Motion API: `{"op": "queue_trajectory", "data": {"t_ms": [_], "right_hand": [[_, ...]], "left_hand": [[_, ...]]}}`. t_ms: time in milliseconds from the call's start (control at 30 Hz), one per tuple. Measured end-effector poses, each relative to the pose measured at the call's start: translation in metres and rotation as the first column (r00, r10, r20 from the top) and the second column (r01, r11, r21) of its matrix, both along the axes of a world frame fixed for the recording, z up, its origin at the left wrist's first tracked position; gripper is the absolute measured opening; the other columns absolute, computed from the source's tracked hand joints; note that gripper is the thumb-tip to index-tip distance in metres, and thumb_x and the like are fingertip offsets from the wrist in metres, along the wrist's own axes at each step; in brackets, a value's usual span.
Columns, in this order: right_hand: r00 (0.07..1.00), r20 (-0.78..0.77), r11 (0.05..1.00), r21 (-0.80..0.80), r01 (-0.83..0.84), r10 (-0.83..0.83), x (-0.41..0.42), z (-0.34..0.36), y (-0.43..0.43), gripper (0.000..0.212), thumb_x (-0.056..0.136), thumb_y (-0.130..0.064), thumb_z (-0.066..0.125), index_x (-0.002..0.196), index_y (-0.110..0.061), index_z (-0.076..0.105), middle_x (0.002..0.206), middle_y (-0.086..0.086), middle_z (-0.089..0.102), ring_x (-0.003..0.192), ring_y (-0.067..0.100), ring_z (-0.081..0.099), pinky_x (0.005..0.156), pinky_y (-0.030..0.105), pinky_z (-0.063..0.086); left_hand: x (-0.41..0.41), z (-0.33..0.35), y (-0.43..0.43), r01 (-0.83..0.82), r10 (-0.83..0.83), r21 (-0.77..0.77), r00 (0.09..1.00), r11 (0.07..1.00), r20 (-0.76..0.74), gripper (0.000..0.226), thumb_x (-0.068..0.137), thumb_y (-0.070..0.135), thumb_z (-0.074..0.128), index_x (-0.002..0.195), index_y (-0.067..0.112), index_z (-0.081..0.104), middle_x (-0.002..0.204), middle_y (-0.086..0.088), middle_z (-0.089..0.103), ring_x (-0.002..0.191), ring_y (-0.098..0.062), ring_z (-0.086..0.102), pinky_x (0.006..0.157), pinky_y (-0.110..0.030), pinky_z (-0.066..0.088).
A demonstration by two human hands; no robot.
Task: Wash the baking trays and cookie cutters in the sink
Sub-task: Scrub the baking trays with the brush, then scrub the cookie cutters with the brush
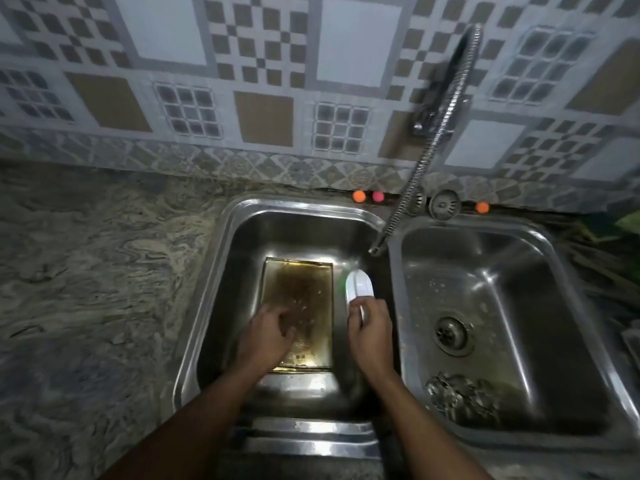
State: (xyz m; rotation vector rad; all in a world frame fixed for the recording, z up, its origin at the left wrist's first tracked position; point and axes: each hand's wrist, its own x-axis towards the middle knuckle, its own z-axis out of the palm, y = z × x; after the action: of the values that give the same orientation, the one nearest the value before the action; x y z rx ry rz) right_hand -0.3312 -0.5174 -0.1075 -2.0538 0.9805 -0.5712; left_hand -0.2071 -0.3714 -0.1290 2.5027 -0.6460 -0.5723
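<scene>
Two steel basins (214,289) (540,271) interrupt marbled counter (86,271) below patterned tiles (263,64).

The stained rectangular metal baking tray (298,285) covers the middle of the left steel sink basin (221,271), leaving narrow strips by the left and far walls. The right hand (372,337), gripping a white plastic brush (360,285), fills the right strip. A coiled chrome tap hose (426,157) slants over the far right corner. The right steel basin (519,271) is open round its drain (452,334).
</scene>
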Motion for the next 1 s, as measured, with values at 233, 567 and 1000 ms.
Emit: {"op": "queue_trajectory", "data": {"t_ms": [233,567,1000], "right_hand": [[0.954,0.238,0.983,0.032,0.18,-0.182,-0.059,0.062,-0.052,0.018,0.094,-0.014,0.055,0.11,-0.022,0.05,0.106,-0.011,0.057,0.093,0.003,0.053,0.077,0.013,0.04],[0.942,0.19,0.956,-0.039,0.29,-0.278,-0.214,0.078,-0.187,0.02,0.094,-0.02,0.058,0.113,-0.026,0.056,0.119,-0.01,0.061,0.11,0.012,0.056,0.092,0.028,0.044],[0.953,-0.031,0.951,-0.08,0.299,-0.303,-0.389,0.083,-0.367,0.029,0.096,-0.018,0.056,0.125,-0.016,0.055,0.128,0.01,0.058,0.113,0.025,0.054,0.083,0.024,0.038]], "left_hand": [[-0.06,0.041,-0.081,0.178,-0.161,-0.292,0.984,0.94,0.08,0.034,0.085,0.03,0.069,0.118,0.022,0.066,0.098,0.007,0.063,0.083,-0.013,0.06,0.078,-0.028,0.049],[-0.2,0.047,-0.229,0.532,-0.529,-0.033,0.846,0.846,0.071,0.034,0.082,0.04,0.062,0.112,0.024,0.065,0.114,-0.004,0.069,0.106,-0.029,0.064,0.086,-0.037,0.053],[-0.313,-0.033,-0.299,0.554,-0.536,0.381,0.828,0.74,-0.163,0.046,0.081,0.051,0.066,0.119,0.028,0.058,0.114,-0.004,0.056,0.102,-0.028,0.064,0.084,-0.039,0.054]]}}
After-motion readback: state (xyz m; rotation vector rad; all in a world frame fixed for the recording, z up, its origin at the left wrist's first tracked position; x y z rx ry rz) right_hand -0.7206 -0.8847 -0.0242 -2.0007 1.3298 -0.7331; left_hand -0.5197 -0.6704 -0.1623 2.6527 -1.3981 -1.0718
